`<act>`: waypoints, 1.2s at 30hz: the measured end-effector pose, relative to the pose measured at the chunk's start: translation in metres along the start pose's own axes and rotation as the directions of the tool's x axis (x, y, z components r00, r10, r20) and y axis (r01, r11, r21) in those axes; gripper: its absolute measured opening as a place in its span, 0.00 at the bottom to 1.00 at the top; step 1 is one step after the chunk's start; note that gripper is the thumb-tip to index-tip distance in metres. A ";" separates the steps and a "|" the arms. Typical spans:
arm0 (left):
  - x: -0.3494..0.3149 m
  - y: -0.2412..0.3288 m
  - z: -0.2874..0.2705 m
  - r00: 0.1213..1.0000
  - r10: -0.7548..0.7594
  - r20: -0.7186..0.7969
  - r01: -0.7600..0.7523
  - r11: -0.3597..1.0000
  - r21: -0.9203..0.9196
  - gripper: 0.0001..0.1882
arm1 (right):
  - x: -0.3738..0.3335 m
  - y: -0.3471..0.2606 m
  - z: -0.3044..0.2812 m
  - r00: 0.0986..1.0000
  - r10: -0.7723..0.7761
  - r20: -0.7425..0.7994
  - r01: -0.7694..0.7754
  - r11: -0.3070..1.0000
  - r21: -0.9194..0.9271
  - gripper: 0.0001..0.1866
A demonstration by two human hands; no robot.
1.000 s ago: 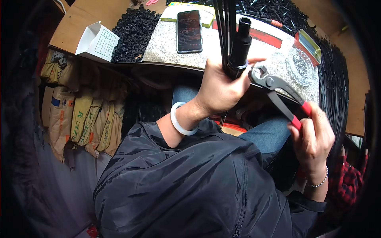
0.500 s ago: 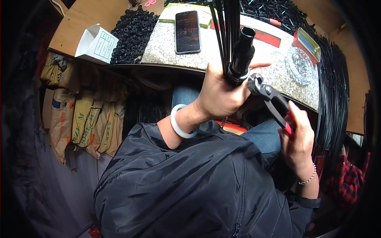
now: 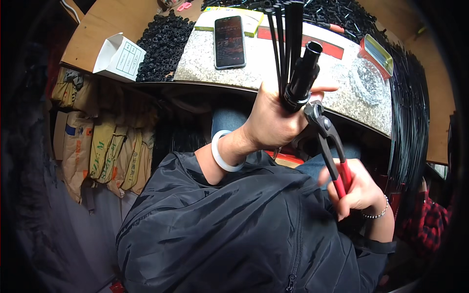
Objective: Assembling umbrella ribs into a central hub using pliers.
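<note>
My left hand (image 3: 276,122) is closed around a black umbrella frame (image 3: 304,73), its stepped tube tilted up and its thin ribs (image 3: 278,53) rising beside the tube. In my right hand (image 3: 359,188) is a pair of end-cutting pincers (image 3: 326,128) with dark jaws and red grips. The fingers are wrapped round both handles, which lie close together. The jaws sit right beside the ring at the tube's base, next to my left thumb side. Whether they bite on a thin wire there is too small to tell.
On the pale worktop (image 3: 195,58) lie a phone (image 3: 229,44), a coil of clear wire (image 3: 369,80) and an open tin (image 3: 377,54). Heaped black parts (image 3: 163,46) and a white box (image 3: 119,57) stand left. Long black rods (image 3: 410,107) hang right; sacks (image 3: 78,151) stand lower left.
The pincers' handles have swung down toward me and come closer together, with my right hand now gripping both. The umbrella frame has dipped slightly toward me and to the right.
</note>
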State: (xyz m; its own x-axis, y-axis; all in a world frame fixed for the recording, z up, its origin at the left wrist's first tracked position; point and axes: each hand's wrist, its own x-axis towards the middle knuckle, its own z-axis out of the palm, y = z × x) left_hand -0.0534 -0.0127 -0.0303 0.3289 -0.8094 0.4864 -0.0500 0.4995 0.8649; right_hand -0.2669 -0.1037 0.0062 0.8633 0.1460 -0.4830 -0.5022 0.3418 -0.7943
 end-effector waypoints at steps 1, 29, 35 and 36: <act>0.000 0.000 0.000 1.000 -0.025 -0.006 0.025 1.000 0.016 0.15 | -0.002 -0.007 0.007 0.994 0.016 -0.107 -0.025 0.996 -0.081 0.34; 0.003 -0.007 0.012 0.968 -0.185 -0.172 0.188 0.982 0.002 0.12 | 0.032 0.026 -0.031 0.699 -0.511 -0.501 0.112 0.769 -0.629 0.09; 0.007 -0.008 0.007 0.987 -0.125 -0.103 0.139 0.980 0.142 0.13 | -0.001 -0.007 -0.178 0.268 -0.681 -0.681 -0.611 0.426 -0.667 0.10; 0.008 -0.007 0.007 0.987 -0.123 -0.101 0.136 0.981 0.140 0.13 | 0.000 -0.014 -0.183 0.255 -0.615 -0.746 -0.680 0.435 -0.591 0.13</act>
State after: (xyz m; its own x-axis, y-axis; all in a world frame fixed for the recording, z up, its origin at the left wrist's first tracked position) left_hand -0.0572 -0.0247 -0.0320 0.4260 -0.8292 0.3618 -0.1367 0.3363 0.9318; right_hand -0.2686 -0.2788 -0.0503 0.4923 -0.8657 0.0908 -0.8342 -0.4990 -0.2348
